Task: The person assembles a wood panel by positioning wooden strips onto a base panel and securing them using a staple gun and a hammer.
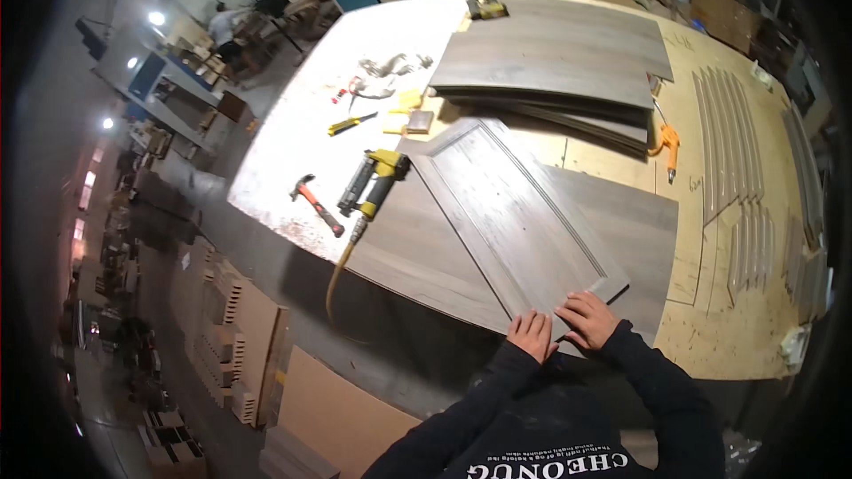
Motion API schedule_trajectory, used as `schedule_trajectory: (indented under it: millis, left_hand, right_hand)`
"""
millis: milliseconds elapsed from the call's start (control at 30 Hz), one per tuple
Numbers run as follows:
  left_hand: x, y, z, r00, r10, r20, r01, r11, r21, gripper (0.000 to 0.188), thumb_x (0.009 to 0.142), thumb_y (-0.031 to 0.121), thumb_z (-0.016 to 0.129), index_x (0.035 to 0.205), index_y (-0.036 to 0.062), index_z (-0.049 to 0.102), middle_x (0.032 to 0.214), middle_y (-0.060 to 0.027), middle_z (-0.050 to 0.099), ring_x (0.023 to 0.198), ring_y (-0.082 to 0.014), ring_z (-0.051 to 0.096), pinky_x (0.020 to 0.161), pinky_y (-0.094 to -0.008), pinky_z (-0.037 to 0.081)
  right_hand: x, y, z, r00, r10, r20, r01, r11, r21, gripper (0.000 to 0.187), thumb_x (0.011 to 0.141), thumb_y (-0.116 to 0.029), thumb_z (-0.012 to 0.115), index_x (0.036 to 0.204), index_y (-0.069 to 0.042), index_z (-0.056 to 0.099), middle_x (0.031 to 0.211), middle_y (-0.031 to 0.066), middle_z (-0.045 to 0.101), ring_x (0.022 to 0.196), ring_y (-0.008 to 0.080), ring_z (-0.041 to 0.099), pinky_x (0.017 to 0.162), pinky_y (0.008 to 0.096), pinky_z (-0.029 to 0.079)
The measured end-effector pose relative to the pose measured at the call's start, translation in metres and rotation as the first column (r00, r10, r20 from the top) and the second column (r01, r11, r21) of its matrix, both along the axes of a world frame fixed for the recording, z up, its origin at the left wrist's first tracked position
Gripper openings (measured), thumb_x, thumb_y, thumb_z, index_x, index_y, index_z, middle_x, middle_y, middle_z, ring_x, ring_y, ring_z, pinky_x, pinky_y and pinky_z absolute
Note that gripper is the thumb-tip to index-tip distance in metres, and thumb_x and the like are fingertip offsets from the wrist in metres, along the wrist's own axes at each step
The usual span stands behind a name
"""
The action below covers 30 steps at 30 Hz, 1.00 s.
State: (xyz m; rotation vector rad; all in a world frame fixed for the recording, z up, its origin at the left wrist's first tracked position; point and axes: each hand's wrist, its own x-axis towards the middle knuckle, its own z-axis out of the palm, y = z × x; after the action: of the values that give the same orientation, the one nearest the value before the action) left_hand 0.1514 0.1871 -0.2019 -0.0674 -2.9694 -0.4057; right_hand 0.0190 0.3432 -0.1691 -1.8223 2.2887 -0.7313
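A grey wood-grain cabinet door with a recessed centre panel lies slanted across a flat grey board. My left hand is at the door's near corner, its fingers over the edge. Just right of it, my right hand holds the same near end, fingers bent on the frame and thumb toward the left hand. The undersides of both hands are hidden. Left of the door's far end, a yellow and black nail gun lies with its hose trailing off the table edge.
The hammer and yellow utility knife lie on the table's left. Stacked grey panels stand beyond the door, with an orange air blow gun beside them. Curved mouldings lie at right. People work far left.
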Motion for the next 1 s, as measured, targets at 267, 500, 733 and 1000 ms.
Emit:
schedule_trajectory:
  millis: [267,500,733,1000]
  left_hand:
    - [0.001,0.019,0.005,0.975,0.222,0.025,-0.223,0.974,0.035,0.055,0.076,0.031,0.064,0.118,0.0002,0.048,0.121,-0.0144,0.047,0.117,-0.0301,0.043,0.097,-0.0481,0.032]
    - [0.016,0.013,-0.009,0.978,0.207,0.001,-0.206,0.978,0.04,0.058,0.08,0.034,0.061,0.126,0.0032,0.044,0.135,-0.0138,0.038,0.13,-0.0287,0.03,0.103,-0.0537,0.023]
    - [0.035,0.03,-0.018,0.967,0.247,-0.064,-0.243,0.968,0.065,0.062,0.074,0.03,0.067,0.125,0.0042,0.043,0.14,-0.0109,0.033,0.133,-0.0325,0.023,0.098,-0.0655,0.018]
    - [0.037,0.032,-0.016,0.975,0.22,-0.027,-0.214,0.968,0.13,0.068,0.07,0.028,0.07,0.128,0.0052,0.042,0.145,-0.0094,0.024,0.136,-0.033,0.014,0.098,-0.067,0.016]
  right_hand:
    - [0.001,-0.002,-0.005,0.999,0.029,-0.044,-0.029,1.0,0.0,0.053,0.075,-0.021,0.065,0.122,-0.006,0.046,0.118,0.0129,0.046,0.116,0.0311,0.041,0.1,0.0454,0.031]
    - [0.013,-0.002,-0.011,0.998,-0.029,-0.063,0.027,0.999,-0.035,0.053,0.071,-0.02,0.067,0.119,-0.008,0.049,0.114,0.0116,0.048,0.113,0.0307,0.041,0.098,0.0462,0.032]
    - [0.03,0.008,-0.009,0.999,-0.037,-0.016,0.037,0.999,0.009,0.053,0.073,-0.023,0.064,0.122,-0.01,0.048,0.116,0.0104,0.047,0.114,0.0287,0.041,0.1,0.0447,0.029]
    - [0.042,0.011,-0.017,0.993,-0.097,-0.06,0.103,0.99,0.096,0.052,0.076,-0.023,0.061,0.124,-0.01,0.046,0.123,0.008,0.045,0.123,0.0251,0.036,0.102,0.0472,0.023]
